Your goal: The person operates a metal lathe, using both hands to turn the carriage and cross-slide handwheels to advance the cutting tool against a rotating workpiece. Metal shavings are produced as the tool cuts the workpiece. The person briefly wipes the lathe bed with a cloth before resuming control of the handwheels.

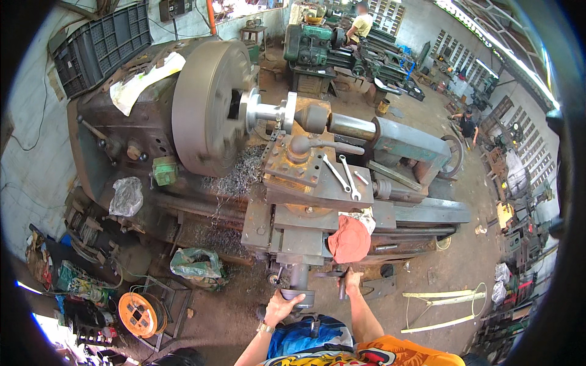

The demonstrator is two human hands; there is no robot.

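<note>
Head view: handwheel (300, 298) is right at my left hand (279, 308), just on the near side of the cross slide (300, 243). Left fingers curled round its rim, thumb laid over the top; fingertips underneath hidden. Crank handle (342, 289) is just left of my right hand (353, 282), touching it; those fingers are bent, but how tightly they wrap I can't tell. Red cloth (350, 239) lies just beyond my right hand. Further off, two wrenches (350, 176) lie side by side, right of the tool post (290, 163). Bright metal workpiece (268, 111) runs from the big blurred chuck (201, 110), well apart from both hands.
</note>
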